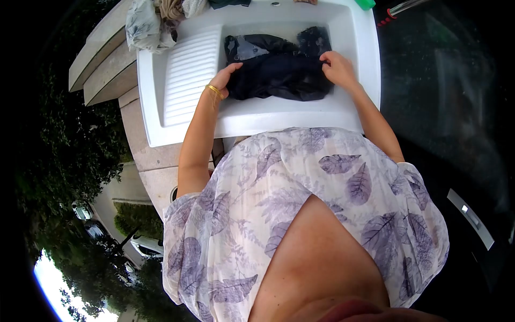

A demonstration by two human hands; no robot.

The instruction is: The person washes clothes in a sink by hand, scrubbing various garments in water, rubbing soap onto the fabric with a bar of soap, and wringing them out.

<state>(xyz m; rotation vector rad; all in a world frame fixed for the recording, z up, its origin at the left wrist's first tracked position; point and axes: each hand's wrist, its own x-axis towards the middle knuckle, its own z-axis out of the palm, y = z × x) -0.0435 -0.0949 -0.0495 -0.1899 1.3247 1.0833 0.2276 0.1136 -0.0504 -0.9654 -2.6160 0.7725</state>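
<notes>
A dark navy or black garment point(281, 75) lies bunched in the basin of a white laundry sink point(255, 122), partly under water. Its far side is wet, with bubbles on it. My left hand point(222, 80), a gold bangle on the wrist, holds the garment's left edge; the thumb is on top and the other fingers are mostly hidden. At the right edge, my right hand point(339, 70) is closed with thumb and fingers pinched on the cloth. Between the two hands the fabric is loosely spread and folded.
A ribbed washboard point(192, 75) forms the sink's left part. Light-coloured clothes point(145, 27) hang over the back left corner, beside a dark green cloth point(229, 2). A green object point(366, 4) sits at the back right corner. Dark glass with a handle point(471, 219) stands right.
</notes>
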